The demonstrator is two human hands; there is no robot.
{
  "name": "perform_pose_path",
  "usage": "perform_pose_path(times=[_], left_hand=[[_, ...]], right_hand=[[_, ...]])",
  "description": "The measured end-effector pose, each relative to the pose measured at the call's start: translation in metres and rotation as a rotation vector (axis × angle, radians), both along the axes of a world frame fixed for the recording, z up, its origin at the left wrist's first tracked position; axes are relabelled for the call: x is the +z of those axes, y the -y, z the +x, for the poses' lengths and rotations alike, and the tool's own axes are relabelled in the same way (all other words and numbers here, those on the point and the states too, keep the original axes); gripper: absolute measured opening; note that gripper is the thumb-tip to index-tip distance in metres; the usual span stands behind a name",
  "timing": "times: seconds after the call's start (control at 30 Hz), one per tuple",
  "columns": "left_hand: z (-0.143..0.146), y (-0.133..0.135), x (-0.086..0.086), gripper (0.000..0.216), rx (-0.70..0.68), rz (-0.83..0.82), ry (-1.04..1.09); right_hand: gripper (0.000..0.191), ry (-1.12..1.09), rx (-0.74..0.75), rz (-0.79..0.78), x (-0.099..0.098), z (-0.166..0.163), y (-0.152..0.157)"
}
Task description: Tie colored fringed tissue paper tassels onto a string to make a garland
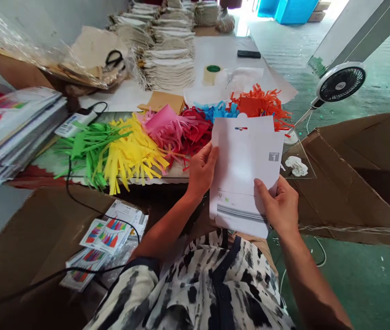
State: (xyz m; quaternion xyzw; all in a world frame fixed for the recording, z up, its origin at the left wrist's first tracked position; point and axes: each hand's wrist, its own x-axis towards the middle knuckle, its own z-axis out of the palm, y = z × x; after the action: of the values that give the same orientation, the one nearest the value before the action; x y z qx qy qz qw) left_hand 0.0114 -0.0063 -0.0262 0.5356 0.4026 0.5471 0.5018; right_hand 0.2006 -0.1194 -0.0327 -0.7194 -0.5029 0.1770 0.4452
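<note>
I hold a white printed package card upright in front of me, above my lap. My left hand grips its left edge, fingers curled round it. My right hand pinches its lower right corner with the thumb on the front. Just beyond the card, fringed paper bundles lie in a row on the table: green, yellow, pink, red, blue and orange.
Stacks of printed sheets sit at the left. Finished packs lie in a cardboard box at lower left, crossed by a black cable. An open carton stands at the right, a small fan behind it. Cloth stacks, tape roll and phone lie farther back.
</note>
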Motion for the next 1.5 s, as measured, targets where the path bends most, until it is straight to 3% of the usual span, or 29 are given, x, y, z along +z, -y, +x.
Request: perform_pose_path(times=[0.13,0.3,0.43,0.53,0.73,0.87,0.97,1.13,1.23,1.4,1.5], left_hand=[[0.003,-0.004,-0.002,0.048,-0.053,-0.027,0.020],[0.006,-0.008,-0.015,0.038,0.018,-0.100,0.092],[0.002,-0.016,-0.013,0.043,0.051,-0.120,0.254],[-0.009,-0.029,-0.007,0.049,0.191,-0.107,0.407],[-0.016,-0.040,0.001,0.045,0.445,-0.028,0.555],[-0.011,-0.036,-0.002,0.032,0.512,0.002,0.653],[-0.010,-0.036,-0.006,0.020,0.533,-0.005,0.731],[-0.009,-0.041,-0.013,0.010,0.533,-0.094,0.841],[-0.009,-0.040,-0.015,0.018,0.458,-0.216,0.870],[-0.010,-0.018,-0.011,0.054,0.044,-0.486,0.794],[-0.008,0.001,-0.003,0.066,-0.122,-0.515,0.753]], right_hand=[[0.042,0.135,0.009,0.060,0.008,-0.007,-0.002],[0.040,0.176,0.070,0.061,0.011,-0.012,-0.006],[0.048,-0.062,0.161,0.064,0.007,-0.002,-0.008],[0.057,-0.345,0.207,0.054,0.001,0.006,-0.001],[0.034,-0.641,-0.030,0.206,-0.012,-0.009,0.013],[0.029,-0.606,-0.108,0.278,-0.011,-0.024,0.009],[0.023,-0.532,0.012,0.286,-0.005,-0.033,0.011],[0.007,-0.224,0.184,0.367,-0.002,-0.043,0.023],[0.015,0.010,0.193,0.522,-0.009,-0.042,0.026],[0.037,0.292,0.163,0.674,-0.025,-0.031,0.029],[0.042,0.368,0.162,0.682,-0.028,-0.026,0.030]])
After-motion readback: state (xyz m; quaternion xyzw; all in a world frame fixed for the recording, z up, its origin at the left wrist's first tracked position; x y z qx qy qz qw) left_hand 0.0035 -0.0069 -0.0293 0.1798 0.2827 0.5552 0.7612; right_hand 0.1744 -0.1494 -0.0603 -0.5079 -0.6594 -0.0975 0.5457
